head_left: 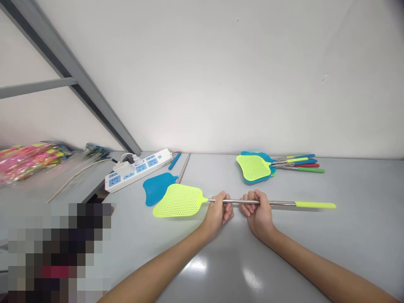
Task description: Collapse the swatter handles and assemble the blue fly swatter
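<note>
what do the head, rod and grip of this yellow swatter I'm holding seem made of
Head: likely thin plastic, fairly matte, judging by its even colour and regular holes.
Rod: metal, possibly polished steel, from its silvery shine and bright streaks.
Grip: smooth plastic or rubber; its plain, uniform surface fits either.

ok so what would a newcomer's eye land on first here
Probably the bright yellow-green swatter across the middle, its metal shaft held by the left hand and right hand. Next might come the pile of swatters near the wall, right of centre, then the white power strip towards the back left, near a blue swatter.
</note>
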A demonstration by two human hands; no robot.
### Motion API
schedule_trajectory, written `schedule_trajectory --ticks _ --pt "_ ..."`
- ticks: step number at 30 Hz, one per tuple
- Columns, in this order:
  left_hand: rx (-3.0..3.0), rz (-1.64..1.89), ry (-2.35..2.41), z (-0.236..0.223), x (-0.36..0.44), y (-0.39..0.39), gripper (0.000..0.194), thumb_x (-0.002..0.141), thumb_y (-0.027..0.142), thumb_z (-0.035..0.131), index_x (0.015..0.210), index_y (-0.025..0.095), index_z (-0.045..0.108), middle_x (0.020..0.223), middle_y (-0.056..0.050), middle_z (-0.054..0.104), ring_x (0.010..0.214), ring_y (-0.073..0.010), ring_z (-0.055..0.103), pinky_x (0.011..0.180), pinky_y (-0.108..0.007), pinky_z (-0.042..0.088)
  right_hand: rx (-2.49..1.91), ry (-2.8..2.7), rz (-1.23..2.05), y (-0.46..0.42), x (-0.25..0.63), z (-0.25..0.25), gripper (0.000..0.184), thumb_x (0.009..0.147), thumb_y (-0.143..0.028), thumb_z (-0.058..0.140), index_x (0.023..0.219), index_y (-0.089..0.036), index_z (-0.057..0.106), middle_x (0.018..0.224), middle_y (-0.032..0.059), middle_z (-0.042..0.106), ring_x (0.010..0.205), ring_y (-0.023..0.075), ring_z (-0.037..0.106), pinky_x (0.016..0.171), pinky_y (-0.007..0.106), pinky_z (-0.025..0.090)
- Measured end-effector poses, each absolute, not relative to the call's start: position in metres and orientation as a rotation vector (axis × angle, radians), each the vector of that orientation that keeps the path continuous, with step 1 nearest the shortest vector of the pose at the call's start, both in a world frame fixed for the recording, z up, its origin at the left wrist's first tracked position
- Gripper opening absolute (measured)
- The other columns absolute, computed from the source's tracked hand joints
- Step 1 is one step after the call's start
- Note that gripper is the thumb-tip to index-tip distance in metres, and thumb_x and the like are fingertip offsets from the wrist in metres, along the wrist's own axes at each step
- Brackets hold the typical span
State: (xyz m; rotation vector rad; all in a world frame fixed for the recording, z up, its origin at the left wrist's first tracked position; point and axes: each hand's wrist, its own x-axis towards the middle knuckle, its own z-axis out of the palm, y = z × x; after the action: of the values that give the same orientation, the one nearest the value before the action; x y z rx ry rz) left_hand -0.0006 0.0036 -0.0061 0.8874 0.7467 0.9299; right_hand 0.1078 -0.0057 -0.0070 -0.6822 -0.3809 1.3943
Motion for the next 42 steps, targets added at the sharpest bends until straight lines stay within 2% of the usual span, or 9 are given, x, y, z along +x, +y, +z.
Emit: schedule_trajectory --ticks 42 --pt "0.862 0.929 0.702 -0.0048 -0.0005 0.0071 0.037 0.080 0.035 0.029 0.048 0.017 0.034 0.031 0.007 0.031 0.028 -0.0046 0.025 0.038 -0.021 0.022 -0.659 -0.425 1.384 -0.0039 0.1094 -0.0080 0.039 0.077 -0.027 0.036 0.040 -0.018 0.027 0.036 -0.0060 0.021 0.033 0.0062 0.019 0.032 0.020 0.019"
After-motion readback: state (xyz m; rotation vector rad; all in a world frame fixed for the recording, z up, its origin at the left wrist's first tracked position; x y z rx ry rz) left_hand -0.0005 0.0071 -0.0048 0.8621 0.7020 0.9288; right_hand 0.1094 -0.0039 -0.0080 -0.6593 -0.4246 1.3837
